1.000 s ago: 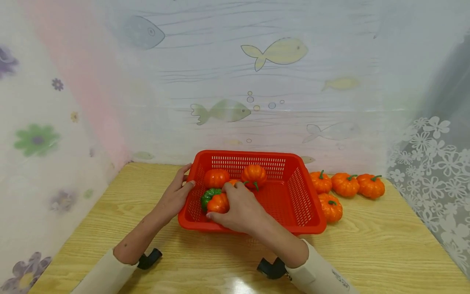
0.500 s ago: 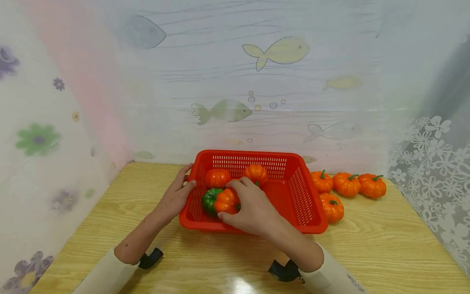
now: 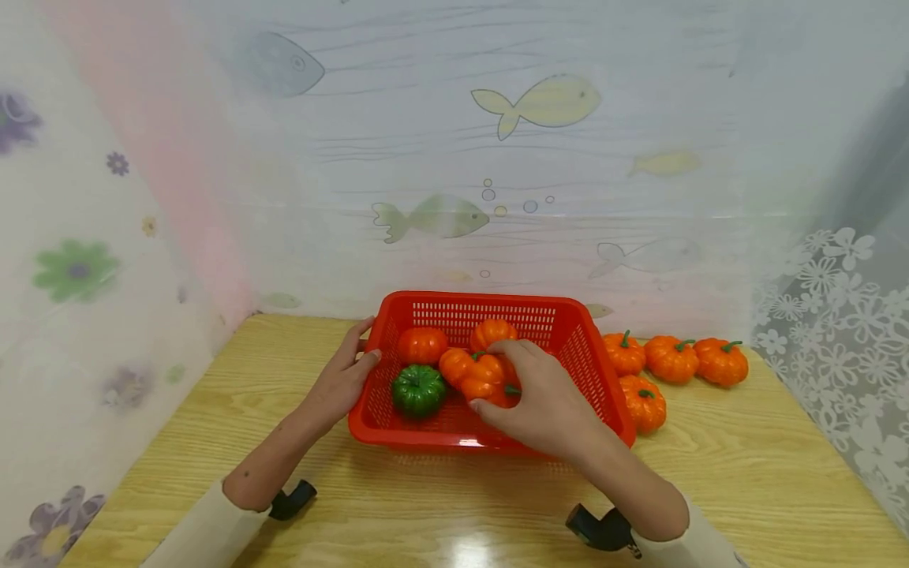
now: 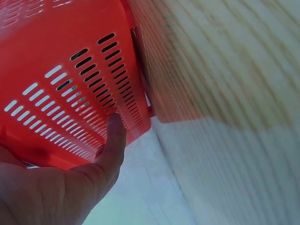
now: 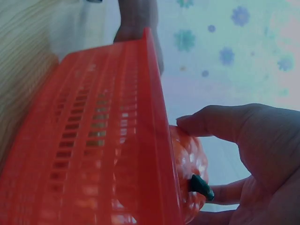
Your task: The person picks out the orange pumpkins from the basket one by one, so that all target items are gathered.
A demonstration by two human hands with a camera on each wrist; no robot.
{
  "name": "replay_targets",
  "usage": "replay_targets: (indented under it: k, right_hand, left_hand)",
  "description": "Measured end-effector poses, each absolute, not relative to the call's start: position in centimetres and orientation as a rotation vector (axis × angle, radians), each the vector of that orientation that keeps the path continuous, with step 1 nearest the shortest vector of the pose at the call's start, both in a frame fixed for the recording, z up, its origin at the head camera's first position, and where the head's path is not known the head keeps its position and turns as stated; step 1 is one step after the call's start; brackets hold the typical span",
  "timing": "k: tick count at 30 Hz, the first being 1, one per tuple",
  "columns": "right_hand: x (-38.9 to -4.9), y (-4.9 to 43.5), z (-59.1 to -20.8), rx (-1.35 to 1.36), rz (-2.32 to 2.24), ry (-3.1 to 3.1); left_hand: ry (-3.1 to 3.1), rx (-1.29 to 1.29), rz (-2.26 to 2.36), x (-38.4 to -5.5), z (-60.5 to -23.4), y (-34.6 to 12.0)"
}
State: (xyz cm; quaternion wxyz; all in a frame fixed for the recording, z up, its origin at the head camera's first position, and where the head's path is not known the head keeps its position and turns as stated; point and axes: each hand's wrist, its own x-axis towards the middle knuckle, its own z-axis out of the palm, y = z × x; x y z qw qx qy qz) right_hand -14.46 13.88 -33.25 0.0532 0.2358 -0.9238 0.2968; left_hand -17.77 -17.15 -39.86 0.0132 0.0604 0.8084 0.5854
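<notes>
A red plastic basket with slotted walls stands on the table. My left hand holds its left side, thumb over the rim; the left wrist view shows the fingers against the slotted outer wall. Inside the basket, my right hand grips an orange mini pumpkin between thumb and fingers. Its dark green stem points toward the palm in the right wrist view. A green pumpkin sits at the basket's front left. Orange pumpkins lie behind it, one partly hidden by the held pumpkin.
Several orange pumpkins with green stems sit on the wooden table just right of the basket. Behind the table hangs a pale wall covering printed with fish. Black curved pieces stick out by both wrists.
My right hand has carried the orange pumpkin rightward inside the basket, away from the green pumpkin, which now shows fully. The left hand has stayed at the basket's left side.
</notes>
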Motion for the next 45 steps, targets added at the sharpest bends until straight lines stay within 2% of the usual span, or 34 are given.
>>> replay_targets:
  k: [33,45]
  right_hand:
    - [-12.2,26.6,-31.4,0.439,0.787,-2.786]
    - [-11.9,29.5,-31.3,0.387,0.82,-2.816]
  left_hand:
    - [2.501,0.175,1.844,-17.9,-40.0,-17.0]
    - [2.473,0.191,1.876,-17.9,-40.0,-17.1]
